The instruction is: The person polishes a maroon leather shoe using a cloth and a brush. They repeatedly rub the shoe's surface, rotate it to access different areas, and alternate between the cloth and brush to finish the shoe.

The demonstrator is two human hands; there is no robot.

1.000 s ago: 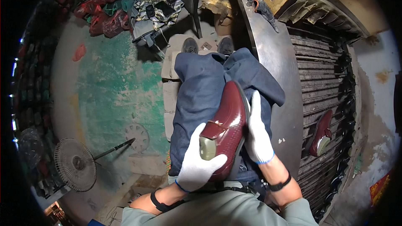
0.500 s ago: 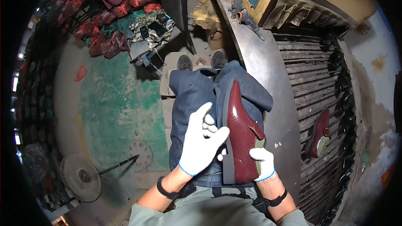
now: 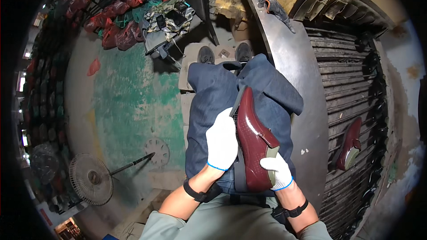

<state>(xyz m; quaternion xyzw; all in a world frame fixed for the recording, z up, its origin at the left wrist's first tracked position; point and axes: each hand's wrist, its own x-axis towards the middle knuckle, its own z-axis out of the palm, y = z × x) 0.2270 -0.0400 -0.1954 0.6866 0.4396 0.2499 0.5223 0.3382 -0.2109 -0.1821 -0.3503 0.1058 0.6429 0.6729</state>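
Here, the maroon shoe (image 3: 254, 144) lies lengthwise on the lap at frame centre, toe toward the top, heel toward the bottom. The left hand (image 3: 221, 141) lies flat against its left side; the right hand (image 3: 276, 169) has fingers curled around the heel. Another maroon shoe (image 3: 350, 144) rests on the slatted rack (image 3: 342, 80) at right.

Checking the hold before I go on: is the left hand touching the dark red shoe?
Touching. The head view shows the gloved left hand pressed flat against the side of the dark red shoe, with no gap between them.
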